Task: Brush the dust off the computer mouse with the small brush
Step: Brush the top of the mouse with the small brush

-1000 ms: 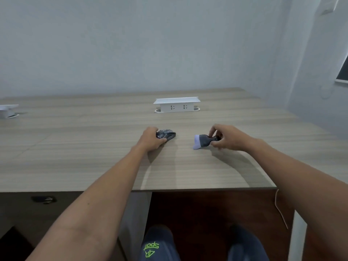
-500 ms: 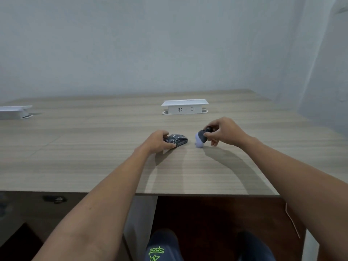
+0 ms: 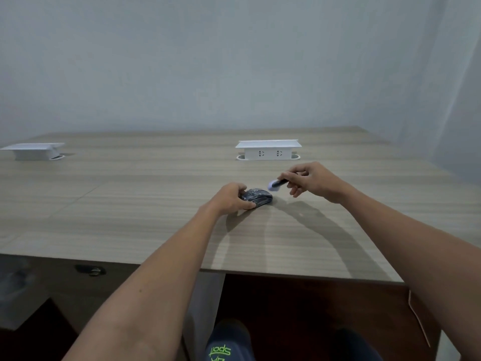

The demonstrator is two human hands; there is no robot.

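A dark speckled computer mouse (image 3: 259, 196) lies on the wooden desk (image 3: 130, 204), a little right of centre. My left hand (image 3: 229, 199) grips its near left end and holds it flat on the desk. My right hand (image 3: 311, 179) pinches the dark handle of a small brush (image 3: 276, 184). The brush's pale bristles point left and down and hover just above the mouse's far right end. Whether the bristles touch the mouse cannot be made out.
A white pop-up socket box (image 3: 268, 150) stands behind the hands. A second white box (image 3: 32, 151) sits at the far left. The desk's front edge runs below my forearms, with dark cabinet fronts and my knees under it.
My right hand has lifted the brush off the desk and carried it left, up to the mouse. My left hand stays on the mouse.
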